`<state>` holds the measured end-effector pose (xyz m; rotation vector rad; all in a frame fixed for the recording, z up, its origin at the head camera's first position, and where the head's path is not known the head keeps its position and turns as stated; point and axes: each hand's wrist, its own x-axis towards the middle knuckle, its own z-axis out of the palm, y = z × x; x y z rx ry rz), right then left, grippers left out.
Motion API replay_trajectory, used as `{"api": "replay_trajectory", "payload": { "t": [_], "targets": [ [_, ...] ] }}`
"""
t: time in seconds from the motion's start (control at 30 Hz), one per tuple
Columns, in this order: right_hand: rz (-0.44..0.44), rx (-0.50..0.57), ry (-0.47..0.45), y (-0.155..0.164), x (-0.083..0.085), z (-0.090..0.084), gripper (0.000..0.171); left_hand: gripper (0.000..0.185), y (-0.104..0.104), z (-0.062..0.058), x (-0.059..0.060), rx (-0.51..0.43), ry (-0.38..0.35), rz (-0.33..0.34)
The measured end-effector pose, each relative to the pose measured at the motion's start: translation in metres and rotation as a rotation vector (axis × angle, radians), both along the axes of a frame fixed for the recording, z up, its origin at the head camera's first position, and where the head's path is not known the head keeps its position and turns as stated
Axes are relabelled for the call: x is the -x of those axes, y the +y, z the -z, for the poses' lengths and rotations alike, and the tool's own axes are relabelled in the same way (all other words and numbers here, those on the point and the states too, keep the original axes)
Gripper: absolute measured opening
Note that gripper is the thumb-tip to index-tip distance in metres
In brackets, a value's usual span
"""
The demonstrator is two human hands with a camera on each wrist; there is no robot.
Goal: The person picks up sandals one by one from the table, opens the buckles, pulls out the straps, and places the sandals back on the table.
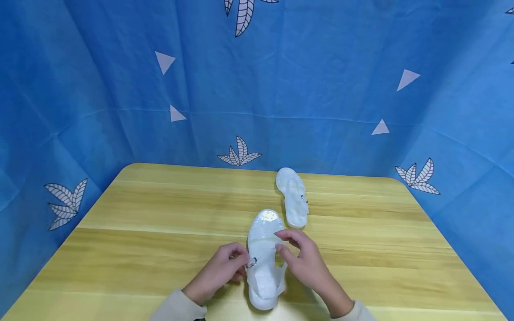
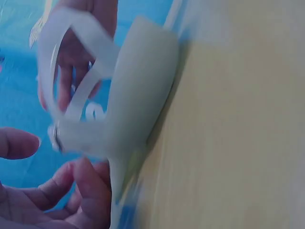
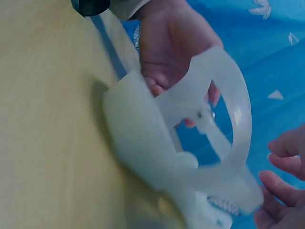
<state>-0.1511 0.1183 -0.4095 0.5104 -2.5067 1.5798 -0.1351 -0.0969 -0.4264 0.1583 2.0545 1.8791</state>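
Observation:
A white sandal [image 1: 263,249] lies on the wooden table with its heel towards me, its heel strap standing up in a loop. At its left side, a small metal buckle [image 1: 251,262] sits on the side strap. My left hand [image 1: 222,269] is at this buckle; in the left wrist view its thumb and bent fingers [image 2: 90,186] stand apart, fingertips right at the strap. Over the sandal's right edge hovers my right hand [image 1: 301,256], thumb and fingers spread with a gap between them. The right wrist view shows the heel strap [image 3: 240,112] between both hands.
A second white sandal [image 1: 296,200] with its own buckle lies farther back, slightly right. The wooden table [image 1: 160,214] ends at a blue cloth [image 1: 301,89] with white leaf and triangle prints, which hangs behind and along both sides.

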Motion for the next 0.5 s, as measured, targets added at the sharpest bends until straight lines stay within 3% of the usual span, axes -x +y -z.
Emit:
{"api": "replay_trajectory", "payload": {
  "t": [0.17,0.23,0.33,0.5],
  "targets": [
    [-0.076,-0.112,0.207,-0.012,0.003,-0.009,0.020,0.017,-0.008,0.006,0.009,-0.136,-0.106,0.065],
    [-0.121,-0.150,0.238,-0.015,0.003,-0.009,0.017,0.016,-0.010,0.009,0.010,-0.163,-0.121,0.110],
    [-0.189,-0.210,0.223,-0.019,0.001,-0.007,0.013,0.013,-0.012,0.014,0.010,-0.215,-0.136,0.170],
    [-0.271,-0.290,0.109,-0.023,-0.002,-0.003,0.011,0.006,-0.018,0.023,0.010,-0.314,-0.140,0.218]
  ]
}}
